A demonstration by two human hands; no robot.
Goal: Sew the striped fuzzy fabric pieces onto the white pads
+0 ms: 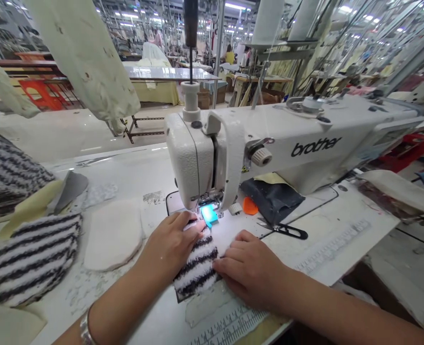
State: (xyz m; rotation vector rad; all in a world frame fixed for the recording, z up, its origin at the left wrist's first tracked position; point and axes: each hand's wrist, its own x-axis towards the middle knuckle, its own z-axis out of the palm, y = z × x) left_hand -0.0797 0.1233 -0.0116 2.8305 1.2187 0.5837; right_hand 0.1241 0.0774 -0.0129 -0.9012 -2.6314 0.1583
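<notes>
A black-and-white striped fluffy fabric piece (199, 270) lies on the bed of a white sewing machine (204, 158), its far end under the presser foot area. My left hand (172, 244) is closed on its left side, fingertips close to the lit blue guard (209, 213) by the needle. The needle itself is hidden. Curled at the right edge of the same fabric, my right hand (251, 268) has its thumb and forefinger on it; the other fingers are folded in.
Thread snips (287, 230), an orange piece (249, 205) and dark folded fabric (272, 199) lie right of the needle. To the left are a striped rounded piece (35, 258) and pale rounded pieces (113, 235). Printed rulers (229, 321) run along the front edge.
</notes>
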